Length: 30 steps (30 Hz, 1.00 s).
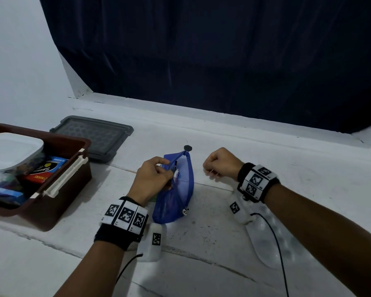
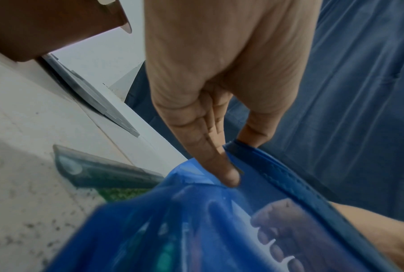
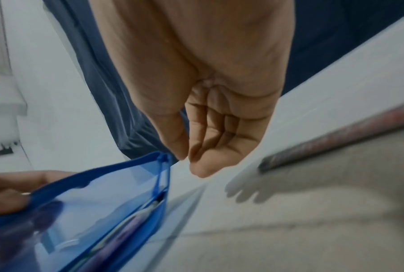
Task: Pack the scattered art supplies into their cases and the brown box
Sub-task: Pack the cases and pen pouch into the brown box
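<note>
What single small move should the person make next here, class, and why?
Probably reach the right hand to the zipper pull and zip the blue mesh pouch closed: the left hand pinches its open edge, pens already sit inside, and the right hand holds nothing.

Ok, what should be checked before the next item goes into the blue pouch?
1. Blue pouch mouth open: ok, pens already inside.
2. Left hand holds the pouch rim: ok.
3. Right hand carries an item: not ok, fingers curled, nothing seen in it.
4. Loose stick on the table near the right hand: not ok, unpacked.
5. Green ruler-like piece partly under the pouch: not ok, unpacked.
6. Brown box open: ok, grey lid lies behind it.
</note>
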### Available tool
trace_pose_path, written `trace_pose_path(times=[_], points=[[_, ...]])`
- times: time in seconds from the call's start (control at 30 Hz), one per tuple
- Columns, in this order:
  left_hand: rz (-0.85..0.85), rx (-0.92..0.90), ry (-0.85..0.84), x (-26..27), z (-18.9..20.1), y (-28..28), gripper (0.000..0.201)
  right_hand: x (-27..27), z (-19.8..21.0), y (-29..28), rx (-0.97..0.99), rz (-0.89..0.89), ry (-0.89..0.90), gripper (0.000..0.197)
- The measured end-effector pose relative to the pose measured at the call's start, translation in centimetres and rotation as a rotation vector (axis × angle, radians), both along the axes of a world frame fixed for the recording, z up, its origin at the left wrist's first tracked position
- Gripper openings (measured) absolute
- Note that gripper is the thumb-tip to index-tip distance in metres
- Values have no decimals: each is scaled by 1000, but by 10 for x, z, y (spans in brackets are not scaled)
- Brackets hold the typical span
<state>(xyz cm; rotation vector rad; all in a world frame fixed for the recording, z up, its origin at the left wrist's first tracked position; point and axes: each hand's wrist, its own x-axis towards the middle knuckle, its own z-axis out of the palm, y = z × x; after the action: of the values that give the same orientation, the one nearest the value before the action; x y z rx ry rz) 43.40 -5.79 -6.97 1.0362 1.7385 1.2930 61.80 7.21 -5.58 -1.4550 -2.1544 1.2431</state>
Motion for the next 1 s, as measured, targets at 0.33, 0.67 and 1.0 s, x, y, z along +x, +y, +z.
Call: trace_pose_path(times=[0.33,0.67,1.0], points=[[-17,-9,5,6,-1,3,22,30,-3,28,374,131,-712,4],[48,37,-22,-9,10,-7,21,17,-5,21,448,124,-740,16],[205,111,-50,-65,26,-45,19,-58,-2,-13,85,54,-132,25]])
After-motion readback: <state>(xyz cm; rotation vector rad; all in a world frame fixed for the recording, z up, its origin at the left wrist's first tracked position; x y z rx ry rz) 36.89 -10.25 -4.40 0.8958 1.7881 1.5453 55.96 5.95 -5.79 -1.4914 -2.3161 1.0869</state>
